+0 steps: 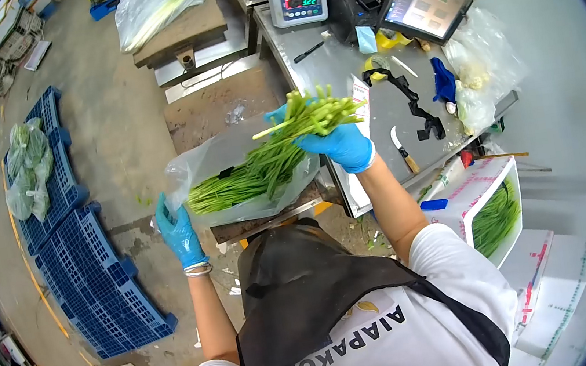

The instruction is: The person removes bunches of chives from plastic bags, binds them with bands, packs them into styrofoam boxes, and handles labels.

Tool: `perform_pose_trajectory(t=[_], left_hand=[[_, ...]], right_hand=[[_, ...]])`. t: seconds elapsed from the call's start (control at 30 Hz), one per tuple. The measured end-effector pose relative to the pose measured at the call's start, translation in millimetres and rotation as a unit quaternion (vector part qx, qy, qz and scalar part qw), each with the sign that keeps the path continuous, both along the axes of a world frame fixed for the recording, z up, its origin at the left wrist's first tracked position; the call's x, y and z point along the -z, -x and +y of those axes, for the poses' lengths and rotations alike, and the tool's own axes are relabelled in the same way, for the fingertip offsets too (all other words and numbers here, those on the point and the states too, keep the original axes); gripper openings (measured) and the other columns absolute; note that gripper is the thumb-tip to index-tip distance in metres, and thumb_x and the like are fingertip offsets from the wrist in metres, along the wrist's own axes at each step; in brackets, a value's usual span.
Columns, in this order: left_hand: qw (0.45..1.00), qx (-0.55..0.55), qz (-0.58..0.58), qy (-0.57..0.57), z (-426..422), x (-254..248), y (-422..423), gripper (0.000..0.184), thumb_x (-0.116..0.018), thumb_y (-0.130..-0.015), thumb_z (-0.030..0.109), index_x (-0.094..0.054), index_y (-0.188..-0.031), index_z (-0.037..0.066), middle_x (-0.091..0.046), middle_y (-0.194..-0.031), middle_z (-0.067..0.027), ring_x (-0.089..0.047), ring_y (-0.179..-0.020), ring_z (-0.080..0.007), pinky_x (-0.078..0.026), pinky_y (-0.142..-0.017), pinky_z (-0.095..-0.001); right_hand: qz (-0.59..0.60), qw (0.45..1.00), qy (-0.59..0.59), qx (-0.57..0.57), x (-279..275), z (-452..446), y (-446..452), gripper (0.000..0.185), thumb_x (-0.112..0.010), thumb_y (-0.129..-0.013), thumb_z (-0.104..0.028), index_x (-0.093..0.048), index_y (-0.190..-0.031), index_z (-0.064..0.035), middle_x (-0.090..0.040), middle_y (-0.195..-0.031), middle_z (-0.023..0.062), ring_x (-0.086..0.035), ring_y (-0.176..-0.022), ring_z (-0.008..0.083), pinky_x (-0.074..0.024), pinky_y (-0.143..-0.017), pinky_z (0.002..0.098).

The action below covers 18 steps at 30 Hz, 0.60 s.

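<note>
A clear plastic bag lies on a brown board, with long green stalks inside it. My left hand, in a blue glove, is at the bag's left end, its fingers closed near the bag's edge. My right hand, also gloved in blue, is wrapped round a bunch of green stalks at the bag's right side. The cut ends of this bunch point up and right. A bit of blue glove shows behind the bunch; whose hand it belongs to cannot be told.
On the metal table at right are a knife, black straps, tape, a scale display and a screen. A white box of greens stands below it. Blue pallets lie on the floor at left.
</note>
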<state>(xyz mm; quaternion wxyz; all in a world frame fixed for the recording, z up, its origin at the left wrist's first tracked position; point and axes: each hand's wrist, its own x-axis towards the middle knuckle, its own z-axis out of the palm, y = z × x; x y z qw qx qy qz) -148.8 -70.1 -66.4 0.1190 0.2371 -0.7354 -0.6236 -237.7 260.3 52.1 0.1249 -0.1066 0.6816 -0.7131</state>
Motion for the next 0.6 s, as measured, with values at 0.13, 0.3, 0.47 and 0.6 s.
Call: perform_pose_trajectory(t=[0.13,0.3,0.47,0.6], left_hand=[[1.0,-0.002,0.004,-0.013,-5,12,-2,0.047,-0.059,-0.091,0.006,-0.048,-0.136,-0.001,-0.052,-0.131,-0.0148,-0.053,-0.115,-0.0222,-0.042,-0.101,-0.0346],[1.0,-0.011,0.004,0.01,-9,19,-1,0.049,-0.06,-0.09,0.006,-0.047,-0.137,-0.002,-0.051,-0.135,-0.0181,-0.051,-0.12,-0.0248,-0.041,-0.103,-0.0363],[0.995,-0.023,-0.023,0.091,-12,14,7,0.056,-0.066,-0.087,0.009,-0.045,-0.138,-0.004,-0.048,-0.138,-0.0198,-0.048,-0.125,-0.0289,-0.037,-0.107,-0.0391],[0.948,-0.022,0.015,0.318,-5,5,15,0.066,-0.074,-0.084,0.024,-0.045,-0.135,-0.007,-0.05,-0.135,-0.0223,-0.049,-0.122,-0.0321,-0.039,-0.105,-0.0423]], right_hand=[[0.096,0.994,0.054,0.005,-51,9,-17,0.05,-0.068,-0.086,-0.008,-0.051,-0.134,-0.0041,-0.058,-0.131,0.0147,-0.058,-0.117,0.0231,-0.0472,-0.1,0.037],[0.054,0.967,0.221,0.117,-85,56,-44,0.065,-0.073,-0.081,-0.014,-0.044,-0.138,-0.0027,-0.059,-0.125,0.0156,-0.06,-0.112,0.0266,-0.048,-0.099,0.0411],[0.137,0.912,0.292,0.254,-134,145,-93,0.075,-0.071,-0.08,-0.012,-0.034,-0.145,-0.0035,-0.061,-0.116,0.0125,-0.058,-0.11,0.0263,-0.0447,-0.102,0.0404],[0.231,0.884,0.223,0.341,-190,267,-172,0.07,-0.061,-0.086,-0.008,-0.03,-0.148,-0.0036,-0.057,-0.129,0.0114,-0.053,-0.122,0.0249,-0.0421,-0.107,0.0431]])
